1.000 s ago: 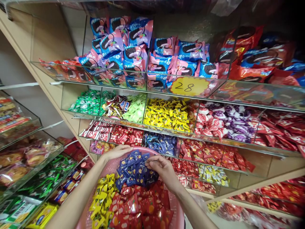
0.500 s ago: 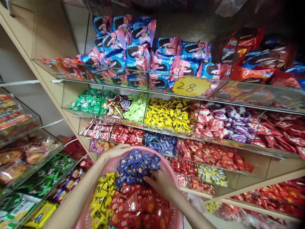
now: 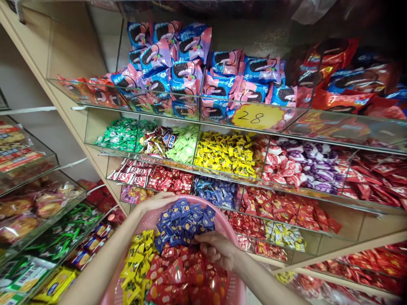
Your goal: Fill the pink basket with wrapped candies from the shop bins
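Left hand (image 3: 159,202): arm up from lower left, palm down over the far rim of the pink basket (image 3: 226,222), bottom center of frame. Fingers lie together along the rim; undersides hidden, can't tell how firm the grip is. Right hand (image 3: 219,250): arm in from lower right, inside the basket, fingers curled, thumb and index nearly together at the lower edge of the blue packets (image 3: 182,224). Can't tell if one is pinched.

Count: 2 hands, 1 basket, 3 piles in it. Blue at top; yellow packets (image 3: 136,258) on the left; red packets (image 3: 184,275) at bottom. Too many overlapping to count singly.

Basket: perforated wall, round rim. Packets: small, shiny, crinkled wrappers; red ones look bigger. Frame center-right: 1 scallop-edged yellow card (image 3: 257,116), handwritten "28", on a clear shelf front (image 3: 352,127).
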`<state>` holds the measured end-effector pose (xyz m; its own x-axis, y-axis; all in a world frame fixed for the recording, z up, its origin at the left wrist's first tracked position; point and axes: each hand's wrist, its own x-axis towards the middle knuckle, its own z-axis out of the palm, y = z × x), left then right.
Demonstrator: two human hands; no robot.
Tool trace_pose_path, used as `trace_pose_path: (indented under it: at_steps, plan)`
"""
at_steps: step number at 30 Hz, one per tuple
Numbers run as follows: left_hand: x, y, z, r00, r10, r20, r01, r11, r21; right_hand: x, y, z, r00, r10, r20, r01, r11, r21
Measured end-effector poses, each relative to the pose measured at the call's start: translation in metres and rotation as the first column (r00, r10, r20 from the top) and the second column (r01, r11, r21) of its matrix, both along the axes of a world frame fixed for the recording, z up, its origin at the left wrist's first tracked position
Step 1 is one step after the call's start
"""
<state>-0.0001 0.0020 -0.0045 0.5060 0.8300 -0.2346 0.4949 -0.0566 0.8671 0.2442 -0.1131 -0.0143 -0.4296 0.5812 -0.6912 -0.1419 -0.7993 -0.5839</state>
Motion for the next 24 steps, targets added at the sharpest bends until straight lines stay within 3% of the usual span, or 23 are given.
trace_pose_path:
  at_steps: [5, 8, 9, 10, 12, 14, 16, 18, 21, 24]
  plan:
    - [-0.002, 0.003, -0.008, 1.000, -0.006, 0.000, 0.006, 0.997, 0.075, -0.005, -0.007, 0.004, 0.998, 0.024, 0.061, -0.034, 0.987, 0.157]
    - [-0.004, 0.006, -0.012, 0.999, -0.031, 0.006, 0.031, 0.994, 0.102, -0.004, -0.011, 0.011, 0.975, 0.079, 0.205, -0.157, 0.905, 0.396]
    - [-0.004, 0.007, -0.013, 0.999, -0.038, 0.004, 0.038, 0.993, 0.109, -0.003, -0.011, 0.015, 0.957, 0.090, 0.275, -0.224, 0.833, 0.506]
    - [-0.005, 0.007, -0.013, 0.999, -0.044, 0.002, 0.043, 0.993, 0.111, -0.002, -0.010, 0.018, 0.929, 0.090, 0.358, -0.307, 0.726, 0.615]
    - [-0.005, 0.007, -0.012, 0.999, -0.048, -0.004, 0.048, 0.992, 0.115, 0.000, -0.008, 0.027, 0.835, 0.043, 0.548, -0.514, 0.417, 0.750]
    - [-0.004, 0.006, -0.011, 0.999, -0.045, -0.015, 0.046, 0.992, 0.120, 0.001, -0.004, 0.035, 0.703, -0.049, 0.709, -0.703, 0.101, 0.704]
    - [-0.003, 0.005, -0.010, 0.999, -0.039, -0.020, 0.041, 0.993, 0.114, 0.000, 0.002, 0.043, 0.574, -0.121, 0.810, -0.819, -0.095, 0.566]
    - [-0.003, 0.003, -0.009, 1.000, -0.020, -0.024, 0.023, 0.995, 0.102, -0.004, 0.007, 0.047, 0.479, -0.161, 0.863, -0.872, -0.198, 0.448]
    - [-0.002, 0.001, -0.008, 0.999, -0.002, -0.034, 0.005, 0.995, 0.095, -0.013, 0.016, 0.044, 0.390, -0.161, 0.907, -0.894, -0.302, 0.331]
    - [-0.001, -0.001, -0.006, 1.000, 0.007, -0.016, -0.006, 0.997, 0.073, -0.022, 0.023, 0.037, 0.295, -0.158, 0.942, -0.913, -0.336, 0.230]
